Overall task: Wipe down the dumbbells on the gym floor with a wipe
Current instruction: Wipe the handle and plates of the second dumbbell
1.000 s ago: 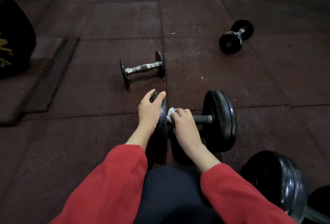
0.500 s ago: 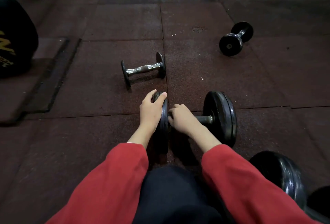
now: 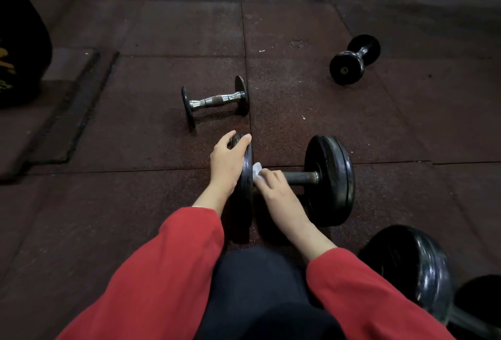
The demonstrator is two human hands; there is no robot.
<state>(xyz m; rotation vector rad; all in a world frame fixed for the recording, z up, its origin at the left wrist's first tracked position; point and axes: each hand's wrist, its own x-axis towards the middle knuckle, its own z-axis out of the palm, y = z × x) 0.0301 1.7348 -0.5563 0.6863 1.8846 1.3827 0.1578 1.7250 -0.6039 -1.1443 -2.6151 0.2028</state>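
I am bracing the near dumbbell at centre frame, my left hand curled over its left plate, while my right hand is pinching the wipe against the handle, which I should be rubbing fully round.

Both forearms reach forward and down from red sleeves pushed back above bare wrists. The left hand lies knuckles up, its fingers and thumb curled over the top edge of the near plate of the big dumbbell. The right hand lies just beside it, back up, fingers bent round the handle with the white wipe bunched under them.
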